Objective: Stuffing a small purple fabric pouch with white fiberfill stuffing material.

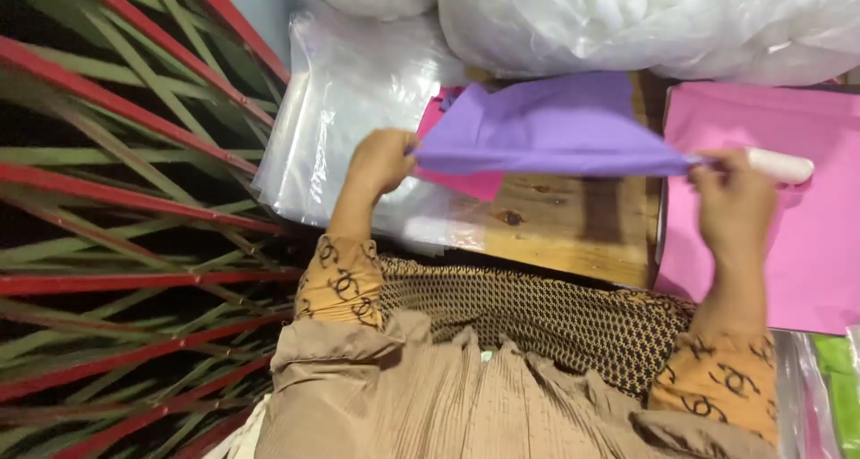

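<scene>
A purple sheet is stretched flat above a wooden table. My left hand pinches its left corner. My right hand grips its right corner and also holds a white stick-shaped object that pokes out to the right. A magenta sheet lies partly under the purple one near my left hand. Both of my sleeves are orange with a dark pattern.
A stack of pink sheets lies on the right. Clear plastic bags are piled at the left of the table, and big white filled bags sit behind. A red and green patterned mat covers the left. Green material shows at bottom right.
</scene>
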